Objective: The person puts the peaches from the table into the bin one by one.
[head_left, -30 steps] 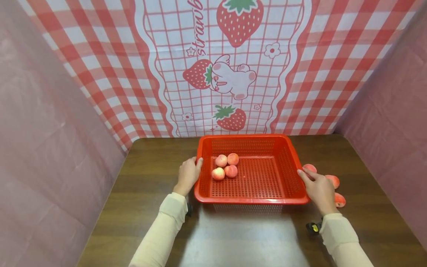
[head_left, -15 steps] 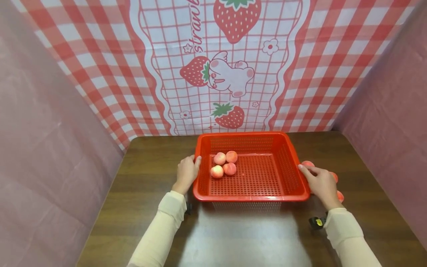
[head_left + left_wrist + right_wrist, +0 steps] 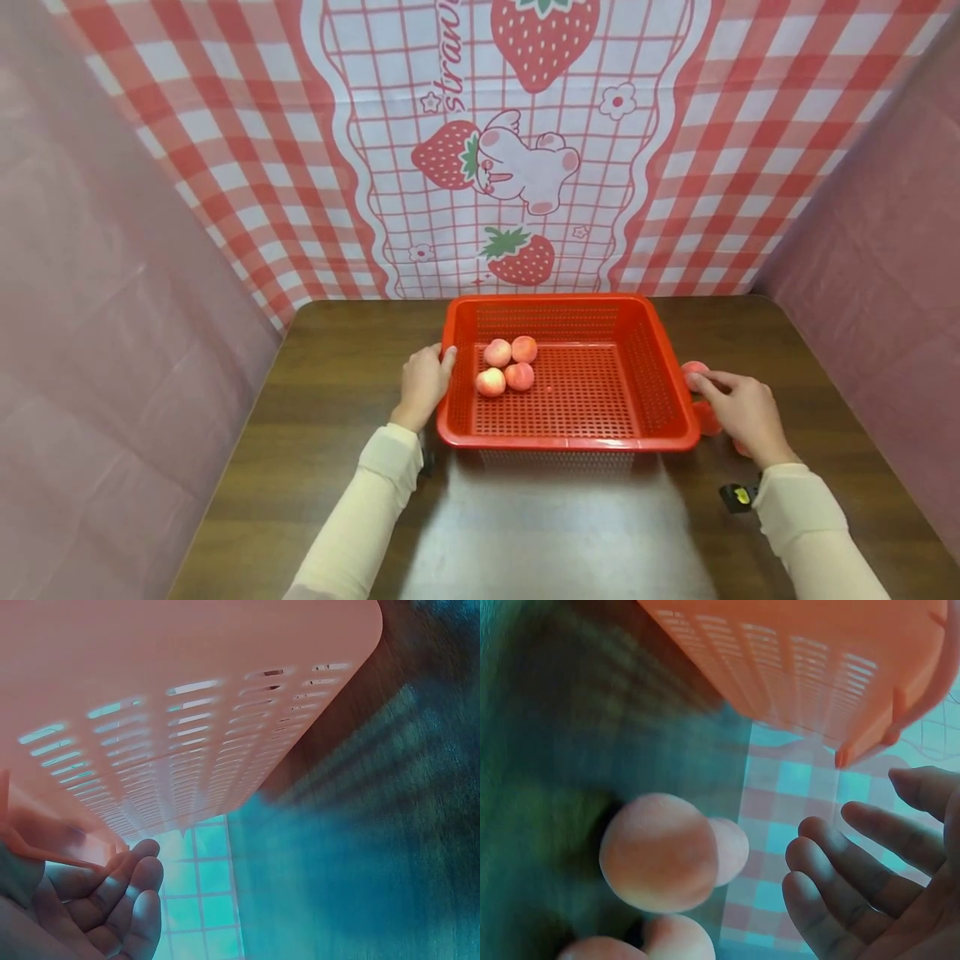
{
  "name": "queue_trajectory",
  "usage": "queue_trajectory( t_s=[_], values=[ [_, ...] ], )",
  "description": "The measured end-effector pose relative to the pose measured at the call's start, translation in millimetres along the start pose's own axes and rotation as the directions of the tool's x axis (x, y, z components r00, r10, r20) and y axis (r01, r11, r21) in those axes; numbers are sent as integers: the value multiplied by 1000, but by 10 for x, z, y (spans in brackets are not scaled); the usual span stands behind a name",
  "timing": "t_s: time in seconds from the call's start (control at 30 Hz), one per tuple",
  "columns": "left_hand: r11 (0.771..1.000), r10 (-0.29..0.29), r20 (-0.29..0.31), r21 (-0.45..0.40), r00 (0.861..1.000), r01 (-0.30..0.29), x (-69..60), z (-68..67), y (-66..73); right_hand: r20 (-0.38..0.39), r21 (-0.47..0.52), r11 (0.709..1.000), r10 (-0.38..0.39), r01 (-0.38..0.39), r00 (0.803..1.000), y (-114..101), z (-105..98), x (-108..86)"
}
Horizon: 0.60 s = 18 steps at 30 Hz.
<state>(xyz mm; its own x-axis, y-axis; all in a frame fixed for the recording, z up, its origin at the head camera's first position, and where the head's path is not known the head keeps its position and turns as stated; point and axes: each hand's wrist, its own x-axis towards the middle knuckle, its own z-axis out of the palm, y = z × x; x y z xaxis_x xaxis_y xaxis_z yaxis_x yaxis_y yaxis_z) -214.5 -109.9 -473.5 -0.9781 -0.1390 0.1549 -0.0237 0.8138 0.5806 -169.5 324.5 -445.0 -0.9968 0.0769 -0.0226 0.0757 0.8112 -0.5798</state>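
Red basket (image 3: 577, 392) lies lengthwise left to right at the frame's lower centre, between your right hand (image 3: 746, 410), fingers loosely extended just off its rim by the loose peaches (image 3: 707, 418), and your left hand (image 3: 422, 383), gripping its left rim, with four peaches (image 3: 491, 382) inside, left of centre.

Backdrop (image 3: 525, 167): the checked cloth is evenly and brightly lit, its print clearly rendered.
Side curtains (image 3: 97, 317): pink folds are softened, with shade gathered near the back corner at right.
Tabletop (image 3: 558, 533): a broad white glare is reflected at front centre, flanked by darker shadows.
Red basket (image 3: 567, 442): small highlights are caught along the front rim.
Left wrist view: a teal cast is laid over everything; striped shadows are thrown across blurred wood.
Right wrist view: teal is repeated, the upper left dimmed and smeared; dark shadows are cast leftward by peaches (image 3: 660, 851).
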Motion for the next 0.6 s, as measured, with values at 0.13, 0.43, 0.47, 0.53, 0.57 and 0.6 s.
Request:
queue_trajectory(
  t_s=[0.13,0.43,0.47,0.53,0.57,0.6],
  values=[
    [1000,-7,9,-16,1000,7,5,1,-3,-16,-51,998,-36,35,999,22,-40,32],
    [999,26,-17,-20,1000,-27,-6,33,-19,-60,-119,990,-79,71,995,141,-161,54],
    [999,25,-18,-22,1000,-26,-1,33,-18,-55,-123,990,-77,69,996,157,-179,62],
    [999,23,-21,-27,1000,-23,8,32,-15,-43,-135,989,-75,68,996,187,-212,83],
    [999,22,-22,-29,1000,-22,13,31,-13,-40,-141,988,-74,67,997,203,-229,94],
    [999,21,-23,-31,1000,-21,18,29,-10,-39,-150,986,-76,69,996,221,-245,106]
  ],
)
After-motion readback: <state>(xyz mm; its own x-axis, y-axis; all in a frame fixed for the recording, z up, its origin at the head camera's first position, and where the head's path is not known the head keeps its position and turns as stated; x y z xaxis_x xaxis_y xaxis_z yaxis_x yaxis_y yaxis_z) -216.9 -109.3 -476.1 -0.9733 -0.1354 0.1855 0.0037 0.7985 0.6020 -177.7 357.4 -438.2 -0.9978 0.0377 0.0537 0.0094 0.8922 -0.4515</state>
